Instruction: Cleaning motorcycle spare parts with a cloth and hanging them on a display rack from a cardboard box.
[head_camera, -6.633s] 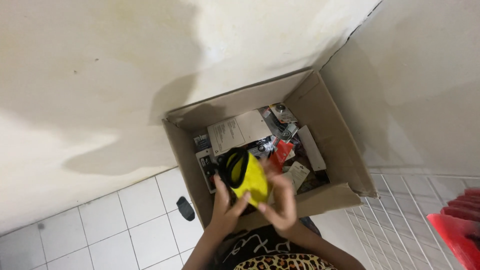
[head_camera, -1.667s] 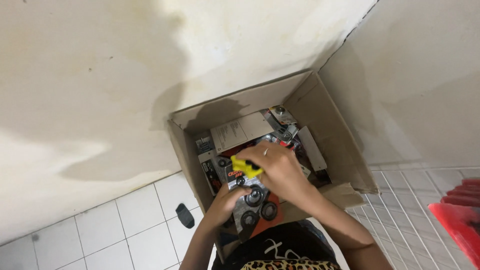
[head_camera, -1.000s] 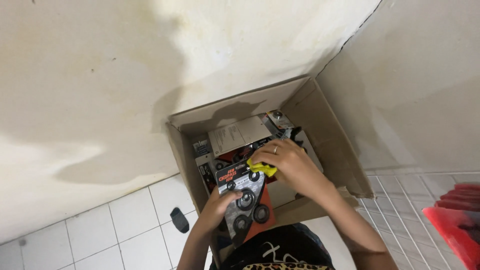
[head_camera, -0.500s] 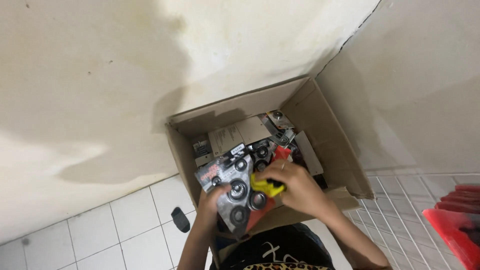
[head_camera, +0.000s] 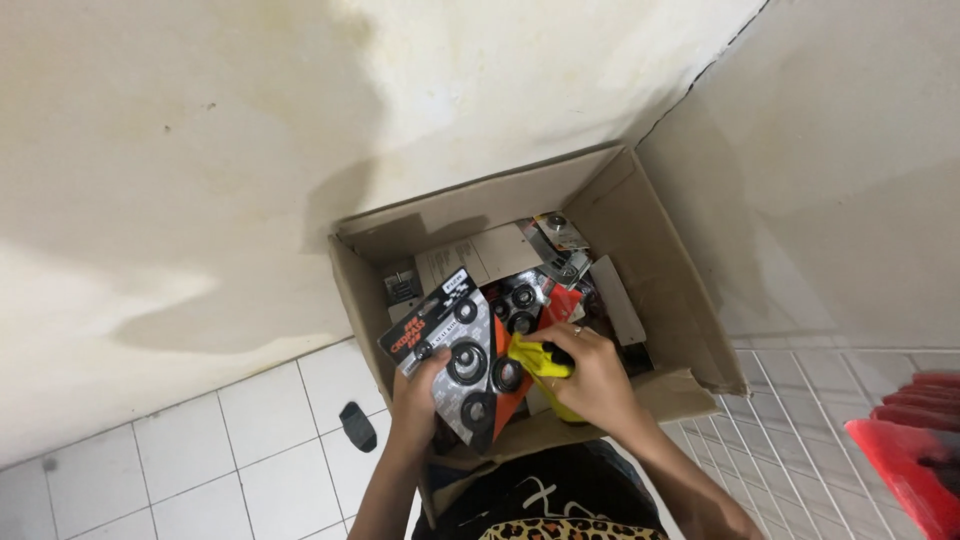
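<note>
Blister card (head_camera: 462, 350) with black rings stays above the cardboard box (head_camera: 655, 250); our left hand (head_camera: 420, 385) grips its lower edge, and our right hand (head_camera: 590, 375) closes its fingers on a yellow cloth (head_camera: 535, 362) beside it. We judge wiping is underway.

Cardboard box (head_camera: 660, 250) walls close in left hand (head_camera: 420, 395) and right hand (head_camera: 590, 385) on three sides. Beyond hands: packets crowd box floor, wall behind. Open tile floor (head_camera: 260, 440) left of left hand.
</note>
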